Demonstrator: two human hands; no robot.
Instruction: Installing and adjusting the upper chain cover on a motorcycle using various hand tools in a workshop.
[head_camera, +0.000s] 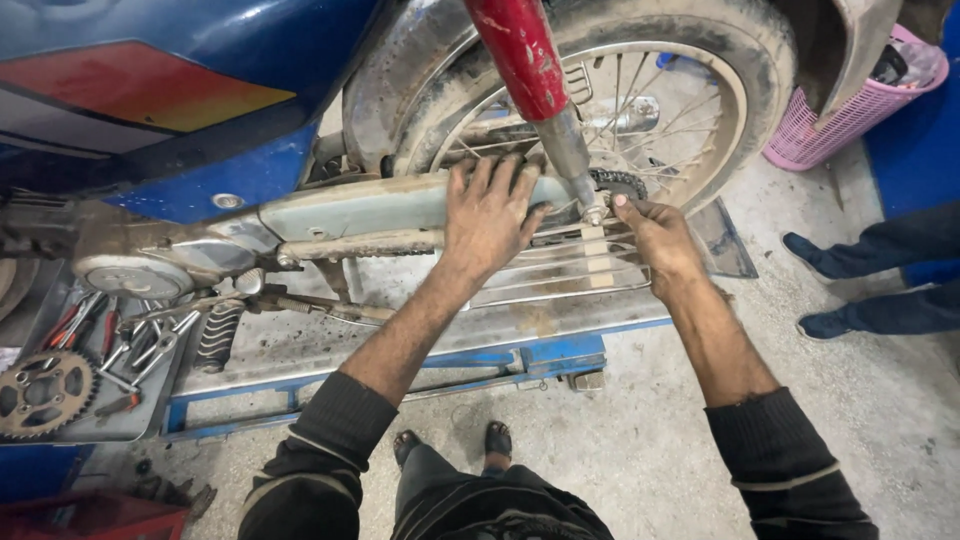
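Here, a blue motorcycle (200, 110) is seen raised on a blue lift stand (540, 352), its muddy rear wheel (700, 60) at the far right. The grey chain cover (370, 205) is pressed by the left hand (490, 215), fingers spread flat. The right hand (655, 240) is pinched at the small axle nut (597, 213) (below the red shock absorber (525, 55)). A loose sprocket (42, 392) is left in the tool tray (75, 425), near left.

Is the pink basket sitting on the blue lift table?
No, the pink basket stands on the concrete floor behind the rear wheel.
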